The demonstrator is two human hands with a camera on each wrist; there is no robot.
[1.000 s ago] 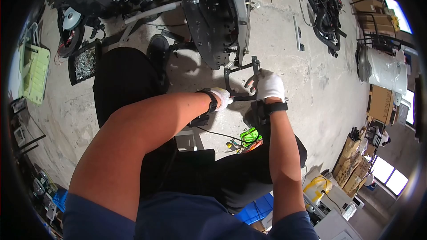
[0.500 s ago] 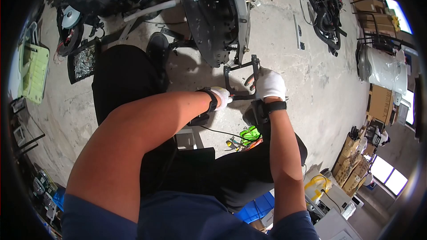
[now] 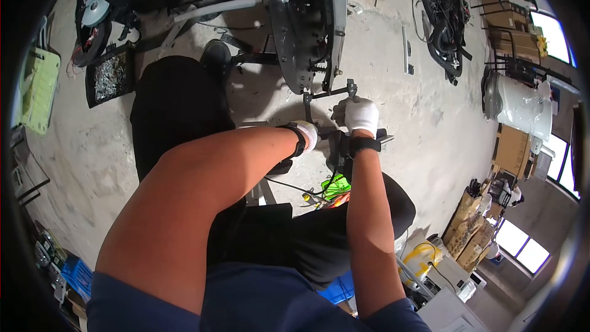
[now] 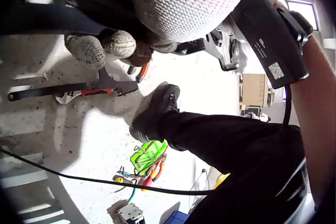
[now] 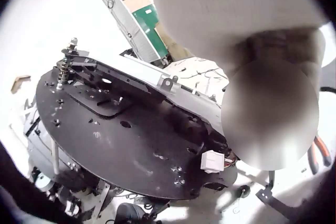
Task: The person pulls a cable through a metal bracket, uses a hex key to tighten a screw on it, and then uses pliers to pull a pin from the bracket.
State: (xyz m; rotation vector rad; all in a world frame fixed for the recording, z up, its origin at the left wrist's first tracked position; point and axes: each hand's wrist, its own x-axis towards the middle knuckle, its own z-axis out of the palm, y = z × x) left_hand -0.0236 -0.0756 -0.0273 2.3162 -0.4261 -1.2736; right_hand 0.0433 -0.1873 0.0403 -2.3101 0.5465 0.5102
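Note:
In the head view, a black metal bracket (image 3: 330, 93) stands below the large black machine part (image 3: 298, 37). The white-gloved left hand (image 3: 308, 136) is at its lower left; in the left wrist view that hand (image 4: 194, 3) has its fingers curled round a dark bar (image 4: 58, 19). The right hand (image 3: 361, 115), also gloved, grips the bracket's right side. Seen from the right wrist, the hand (image 5: 236, 14) is blurred and its fingertips are hard to make out; a dark bracket piece (image 5: 278, 204) shows beneath it.
A black-handled tool (image 4: 63, 89) and orange-handled pliers (image 5: 319, 154) lie on the floor. Near the knees are a green tray (image 3: 336, 188) and a cable. A tray of small metal parts (image 3: 110, 78) lies left, a wiring bundle (image 3: 444, 24) at upper right.
The head view has shifted, moving the surroundings in the picture. The bracket appears more tilted, and the right hand sits slightly further left. Both hands keep their hold.

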